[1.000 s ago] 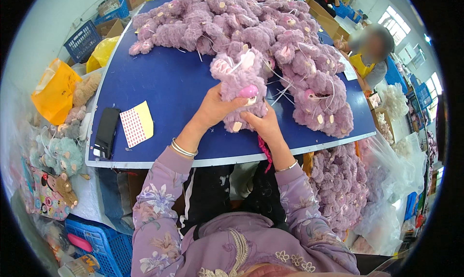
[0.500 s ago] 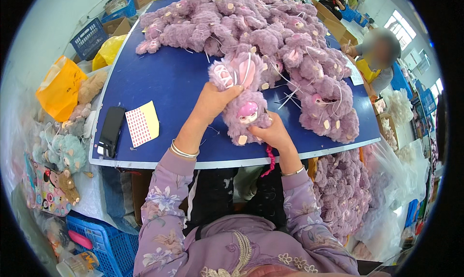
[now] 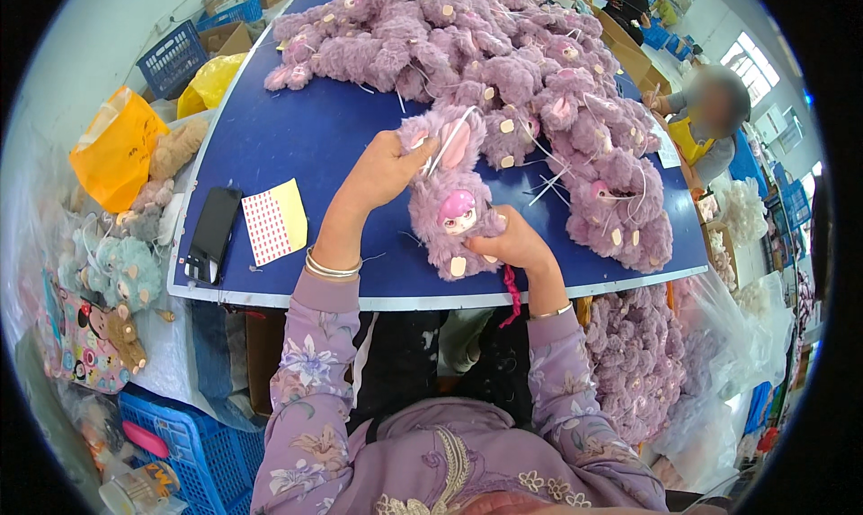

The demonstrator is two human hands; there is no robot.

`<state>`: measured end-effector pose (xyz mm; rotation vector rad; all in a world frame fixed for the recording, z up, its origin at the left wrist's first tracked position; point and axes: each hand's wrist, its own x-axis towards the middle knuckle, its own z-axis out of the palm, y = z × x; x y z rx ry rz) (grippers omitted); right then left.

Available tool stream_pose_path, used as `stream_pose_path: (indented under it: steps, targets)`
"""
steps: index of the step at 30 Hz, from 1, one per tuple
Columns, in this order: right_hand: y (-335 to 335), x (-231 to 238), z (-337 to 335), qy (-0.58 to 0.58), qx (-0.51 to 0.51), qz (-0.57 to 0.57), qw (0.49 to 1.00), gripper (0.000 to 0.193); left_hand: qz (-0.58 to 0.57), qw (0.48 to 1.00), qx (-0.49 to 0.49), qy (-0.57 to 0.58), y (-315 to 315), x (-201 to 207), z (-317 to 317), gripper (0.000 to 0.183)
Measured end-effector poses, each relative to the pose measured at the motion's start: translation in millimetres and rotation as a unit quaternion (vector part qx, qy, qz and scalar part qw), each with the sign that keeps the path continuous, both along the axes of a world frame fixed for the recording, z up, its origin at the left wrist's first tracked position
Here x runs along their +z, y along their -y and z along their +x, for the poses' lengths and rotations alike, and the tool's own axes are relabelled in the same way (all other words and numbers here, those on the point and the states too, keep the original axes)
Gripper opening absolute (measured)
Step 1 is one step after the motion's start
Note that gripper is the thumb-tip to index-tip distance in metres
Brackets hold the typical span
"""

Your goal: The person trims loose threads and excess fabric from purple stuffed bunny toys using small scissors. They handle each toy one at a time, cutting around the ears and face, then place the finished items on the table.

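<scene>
A purple plush bunny (image 3: 430,217) with long pink-lined ears and a pink-fringed doll face is held upright near the front edge of the blue table. My left hand (image 3: 385,172) is closed round one of its ears, with a white tie lying across the other ear. Low on the body's right side, my right hand (image 3: 520,244) grips it, thumb across the front below the face. A dark pink cord (image 3: 511,295) hangs below my right hand past the table edge; where its upper end goes is hidden.
A large heap of similar plush bunnies (image 3: 503,75) covers the table's far and right parts. At left lie a black phone (image 3: 214,232) and a sticker sheet (image 3: 274,223). A blue basket (image 3: 193,443) stands lower left. Across the table's right side sits another person (image 3: 715,119).
My left hand has shifted slightly left along the ears and now covers more of the left ear. The whole view has shifted a little; both hands still hold the bunny.
</scene>
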<state>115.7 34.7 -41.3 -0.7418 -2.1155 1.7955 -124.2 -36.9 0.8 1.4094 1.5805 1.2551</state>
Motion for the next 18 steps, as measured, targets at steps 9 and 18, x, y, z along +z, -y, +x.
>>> stream_pose_path:
  steps: [9, 18]
  targets:
    - [0, -2, -6, 0.040, 0.013, 0.028, 0.999, 0.024, 0.108, 0.984, 0.049, 0.130, -10, -20, -5, 0.034]
    - [8, -16, -10, -0.060, -0.095, 0.032, 0.993, 0.035, 0.168, 0.978, -0.015, 0.125, -8, -12, 15, 0.041]
